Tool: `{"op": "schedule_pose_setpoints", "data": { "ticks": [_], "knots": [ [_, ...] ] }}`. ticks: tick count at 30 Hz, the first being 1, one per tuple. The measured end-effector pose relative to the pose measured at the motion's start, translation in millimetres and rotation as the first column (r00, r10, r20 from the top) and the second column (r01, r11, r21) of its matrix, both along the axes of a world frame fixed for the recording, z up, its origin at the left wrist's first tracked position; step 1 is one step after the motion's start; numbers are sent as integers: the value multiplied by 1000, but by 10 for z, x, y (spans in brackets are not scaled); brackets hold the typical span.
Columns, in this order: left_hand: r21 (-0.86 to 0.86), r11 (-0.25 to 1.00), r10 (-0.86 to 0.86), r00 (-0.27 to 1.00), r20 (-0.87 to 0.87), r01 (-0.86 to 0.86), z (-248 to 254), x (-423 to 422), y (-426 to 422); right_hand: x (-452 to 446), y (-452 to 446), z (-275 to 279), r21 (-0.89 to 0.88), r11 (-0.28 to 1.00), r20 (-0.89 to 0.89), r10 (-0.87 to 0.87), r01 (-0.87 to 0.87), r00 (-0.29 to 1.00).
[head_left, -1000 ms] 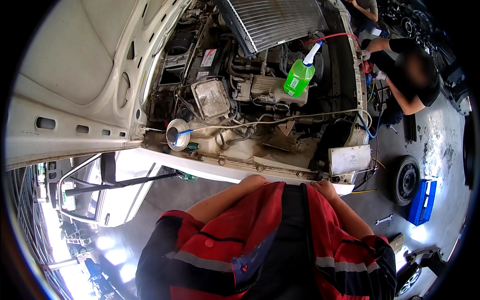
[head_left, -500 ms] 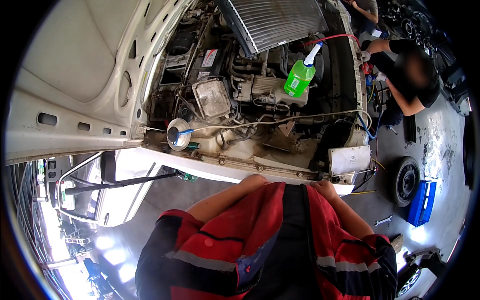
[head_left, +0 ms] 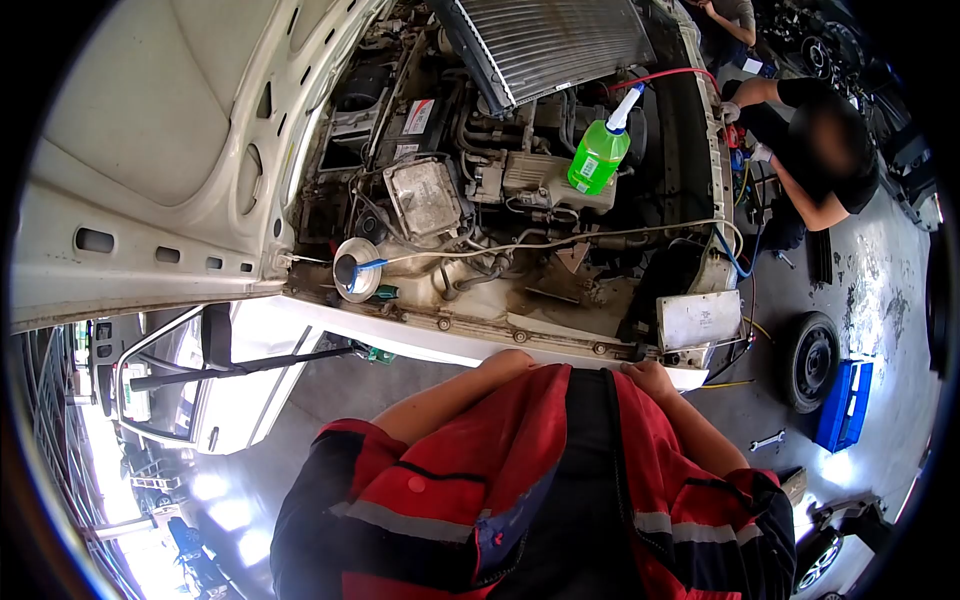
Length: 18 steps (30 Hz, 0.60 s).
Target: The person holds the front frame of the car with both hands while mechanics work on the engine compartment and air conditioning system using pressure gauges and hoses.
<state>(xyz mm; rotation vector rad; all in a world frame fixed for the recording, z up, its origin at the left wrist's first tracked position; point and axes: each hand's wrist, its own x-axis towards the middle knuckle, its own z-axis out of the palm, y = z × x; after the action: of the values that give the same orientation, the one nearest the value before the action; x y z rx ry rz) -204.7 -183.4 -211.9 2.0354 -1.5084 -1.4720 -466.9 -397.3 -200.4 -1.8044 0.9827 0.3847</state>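
Observation:
My left hand (head_left: 508,364) is at the edge of the white fender (head_left: 430,340), by my jacket front, with its fingers mostly hidden. My right hand (head_left: 650,377) lies farther right at the same edge, near a white box (head_left: 700,320); its fingers are curled and partly covered by the jacket. What either hand holds, if anything, cannot be made out. In the engine bay a green spray bottle (head_left: 598,158) stands on the engine (head_left: 535,178). A round metal dish (head_left: 358,269) with a blue-handled tool sits at the left end of the fender.
The raised hood (head_left: 140,160) fills the left side. A radiator (head_left: 560,40) lies across the top of the bay. A person (head_left: 825,150) in dark clothes works at the right. On the floor are a wheel (head_left: 810,362), a blue crate (head_left: 845,405) and a wrench (head_left: 768,440).

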Motion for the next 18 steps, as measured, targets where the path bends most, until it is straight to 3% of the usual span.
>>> {"op": "schedule_pose_setpoints", "data": {
  "ticks": [18],
  "knots": [
    [-23, 1000, 5, 1000, -27, -6, 36, 8, 4, -10, 1, 10, -14, 1000, 15, -2, 2, 1000]
  ]
}}
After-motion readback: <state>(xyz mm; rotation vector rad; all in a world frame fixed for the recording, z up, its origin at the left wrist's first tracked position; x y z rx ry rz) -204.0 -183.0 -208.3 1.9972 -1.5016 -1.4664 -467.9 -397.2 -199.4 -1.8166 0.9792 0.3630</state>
